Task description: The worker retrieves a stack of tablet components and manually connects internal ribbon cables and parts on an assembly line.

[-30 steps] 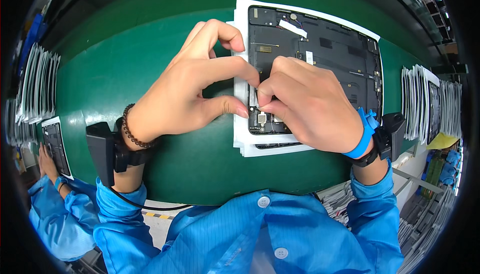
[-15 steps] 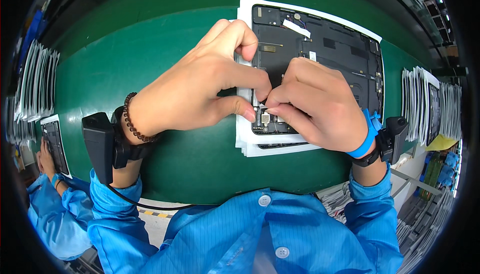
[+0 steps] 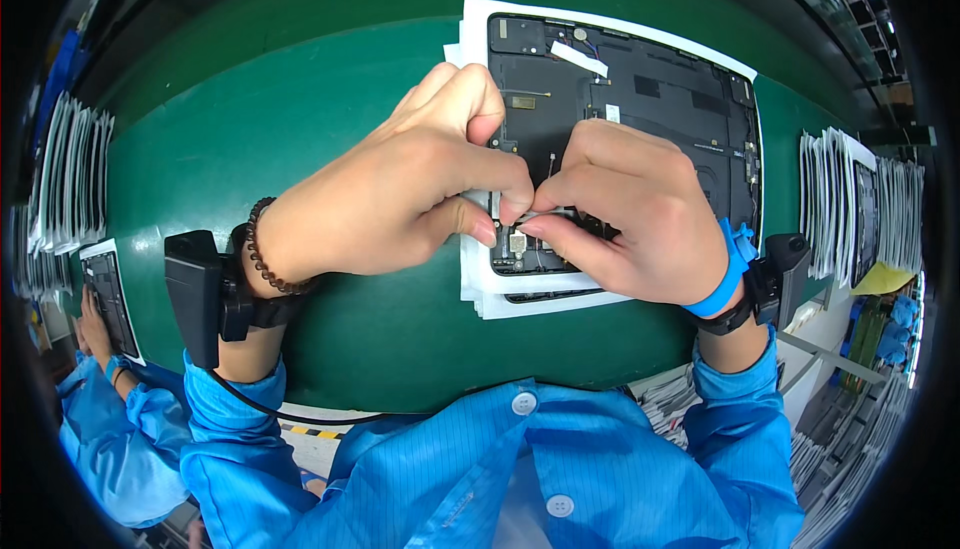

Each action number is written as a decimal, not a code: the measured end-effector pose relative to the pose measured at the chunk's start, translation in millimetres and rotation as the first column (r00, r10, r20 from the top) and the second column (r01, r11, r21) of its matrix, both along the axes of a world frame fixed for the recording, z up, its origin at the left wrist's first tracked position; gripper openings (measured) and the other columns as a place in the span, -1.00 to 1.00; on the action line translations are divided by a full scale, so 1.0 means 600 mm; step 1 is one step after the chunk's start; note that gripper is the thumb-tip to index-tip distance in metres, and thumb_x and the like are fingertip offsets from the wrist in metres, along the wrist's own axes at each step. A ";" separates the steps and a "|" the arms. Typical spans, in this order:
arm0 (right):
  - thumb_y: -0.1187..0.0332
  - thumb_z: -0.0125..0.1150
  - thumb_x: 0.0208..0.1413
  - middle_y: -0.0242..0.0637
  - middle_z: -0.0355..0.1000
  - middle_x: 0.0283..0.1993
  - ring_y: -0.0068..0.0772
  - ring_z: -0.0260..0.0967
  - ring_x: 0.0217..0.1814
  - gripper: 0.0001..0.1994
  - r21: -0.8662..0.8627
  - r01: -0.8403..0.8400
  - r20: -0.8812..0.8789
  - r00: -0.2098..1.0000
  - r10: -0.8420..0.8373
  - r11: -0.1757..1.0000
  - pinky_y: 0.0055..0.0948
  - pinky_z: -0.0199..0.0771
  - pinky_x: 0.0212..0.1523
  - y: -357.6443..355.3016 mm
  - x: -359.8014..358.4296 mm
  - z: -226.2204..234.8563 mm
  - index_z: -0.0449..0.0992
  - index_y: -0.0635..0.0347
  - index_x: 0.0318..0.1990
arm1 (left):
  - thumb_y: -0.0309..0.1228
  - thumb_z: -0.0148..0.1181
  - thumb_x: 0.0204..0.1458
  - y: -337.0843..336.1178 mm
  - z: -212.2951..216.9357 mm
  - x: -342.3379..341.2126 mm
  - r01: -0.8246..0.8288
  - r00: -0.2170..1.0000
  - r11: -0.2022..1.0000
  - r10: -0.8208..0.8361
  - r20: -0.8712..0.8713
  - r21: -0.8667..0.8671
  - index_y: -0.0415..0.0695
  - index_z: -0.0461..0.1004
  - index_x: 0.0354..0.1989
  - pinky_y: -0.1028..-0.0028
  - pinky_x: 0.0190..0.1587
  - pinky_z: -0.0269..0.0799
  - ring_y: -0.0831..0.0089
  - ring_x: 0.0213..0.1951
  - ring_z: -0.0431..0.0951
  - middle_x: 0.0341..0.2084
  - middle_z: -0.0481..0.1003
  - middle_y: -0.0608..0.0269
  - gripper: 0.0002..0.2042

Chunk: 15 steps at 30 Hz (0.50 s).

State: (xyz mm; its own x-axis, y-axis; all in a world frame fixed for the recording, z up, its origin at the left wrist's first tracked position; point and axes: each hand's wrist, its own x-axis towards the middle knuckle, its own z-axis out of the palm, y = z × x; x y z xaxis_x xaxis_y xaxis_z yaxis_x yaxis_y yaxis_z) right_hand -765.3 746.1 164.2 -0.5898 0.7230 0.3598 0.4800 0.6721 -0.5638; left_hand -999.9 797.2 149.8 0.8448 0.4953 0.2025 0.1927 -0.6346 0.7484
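Note:
An open black tablet housing (image 3: pixel 665 124) with exposed inner parts lies on a stack of white foam sheets (image 3: pixel 478 301). Both hands meet over its near left corner. My left hand (image 3: pixel 400 184) is curled in from the left, thumb and index fingertips drawn close together at the housing's edge. Opposite it, my right hand (image 3: pixel 640 209) pinches thumb and index finger just beside the left index tip. What either hand grips is too small or hidden to name. Directly below the fingertips shows a small silver part (image 3: pixel 517 243), and a thin cable end (image 3: pixel 552 162) stands out between the hands.
A white strip (image 3: pixel 580 59) lies across the housing's far left part. The green table (image 3: pixel 210 159) extends to the left, where another person's hand (image 3: pixel 93 324) rests on a second tablet housing (image 3: pixel 110 294). Stacked white sheets (image 3: pixel 75 169) stand far left, more sheets (image 3: pixel 828 204) on the right.
My left index fingertip has come down closer to the thumb. The right hand keeps its pinch at the same corner. The whole view has shifted slightly.

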 end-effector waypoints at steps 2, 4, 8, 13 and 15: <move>0.47 0.41 -0.12 -0.27 0.31 -0.44 -0.16 0.36 -0.43 -0.86 -0.022 -0.003 0.007 1.000 0.003 1.000 -0.22 0.39 -0.48 -0.001 0.002 0.001 0.54 0.21 -0.42 | -0.39 0.51 -0.25 -0.003 0.001 0.000 -0.014 1.000 1.000 0.014 -0.004 -0.006 -0.06 0.61 -0.37 0.33 0.01 0.19 0.22 -0.16 0.19 -0.30 0.10 0.24 -0.76; 0.47 0.41 -0.12 -0.26 0.32 -0.43 -0.15 0.37 -0.42 -0.86 -0.029 0.003 -0.006 1.000 -0.003 1.000 -0.21 0.39 -0.47 0.001 0.002 0.001 0.54 0.21 -0.41 | -0.42 0.52 -0.24 -0.002 0.001 -0.005 -0.031 0.998 0.998 0.034 0.051 -0.050 -0.09 0.60 -0.35 0.35 0.02 0.19 0.24 -0.15 0.22 -0.28 0.15 0.23 -0.75; 0.48 0.40 -0.10 -0.25 0.34 -0.42 -0.13 0.41 -0.40 -0.85 -0.049 0.000 -0.007 1.000 -0.001 0.999 -0.19 0.40 -0.45 0.000 0.000 0.000 0.56 0.21 -0.34 | -0.49 0.52 -0.20 -0.021 0.013 -0.024 -0.184 0.951 0.962 0.226 0.209 -0.201 -0.20 0.53 -0.28 0.40 0.04 0.21 0.31 -0.13 0.30 -0.20 0.28 0.20 -0.69; 0.50 0.37 -0.08 -0.25 0.32 -0.42 -0.12 0.40 -0.39 -0.85 -0.046 -0.012 0.006 1.000 0.012 0.999 -0.19 0.41 -0.45 0.004 -0.003 -0.003 0.54 0.19 -0.32 | -0.54 0.42 -0.23 -0.060 0.012 -0.004 -0.363 0.920 0.932 0.361 0.154 -0.015 -0.23 0.53 -0.28 0.41 -0.12 0.30 0.31 -0.25 0.37 -0.36 0.33 0.20 -0.71; 0.50 0.36 -0.06 -0.25 0.31 -0.41 -0.12 0.40 -0.38 -0.85 -0.038 -0.017 0.016 1.000 0.018 0.999 -0.19 0.41 -0.45 0.005 -0.002 -0.007 0.52 0.19 -0.32 | -0.53 0.43 -0.25 -0.074 0.011 0.005 -0.398 0.912 0.916 0.391 0.122 0.043 -0.23 0.55 -0.29 0.41 -0.17 0.31 0.31 -0.27 0.37 -0.36 0.32 0.19 -0.71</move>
State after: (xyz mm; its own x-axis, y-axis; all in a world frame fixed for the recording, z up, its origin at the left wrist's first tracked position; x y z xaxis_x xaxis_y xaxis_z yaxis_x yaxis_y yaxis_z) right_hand -766.4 749.4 160.3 -0.6080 0.7255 0.3225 0.4779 0.6588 -0.5810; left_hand -996.9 752.8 156.6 0.5542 0.7664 0.3250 0.3573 -0.5716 0.7387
